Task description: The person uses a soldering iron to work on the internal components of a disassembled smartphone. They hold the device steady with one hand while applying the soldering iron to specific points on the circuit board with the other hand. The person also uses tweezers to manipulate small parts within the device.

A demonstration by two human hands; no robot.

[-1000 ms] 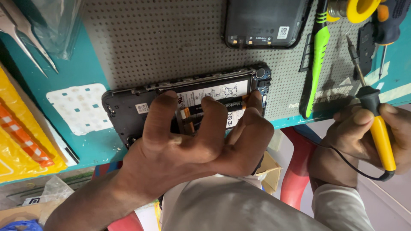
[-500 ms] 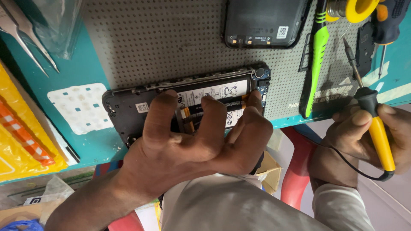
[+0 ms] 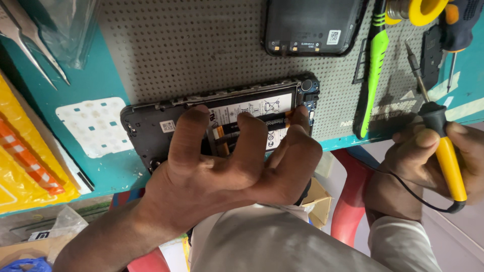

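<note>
Pressing spread left hand (image 3: 227,166) fingers on the opened phone (image 3: 222,121), you risk burning it if the soldering iron (image 3: 441,146) gripped in your right hand (image 3: 428,156) slips.

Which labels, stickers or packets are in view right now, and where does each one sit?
Battery label: white rectangle with black marks, inside the opened phone, beneath the left hand.
Small sticker: white square, phone's left end.
Code sticker: white square on the black back cover, top.
Yellow packet: orange-striped, far left.
</note>
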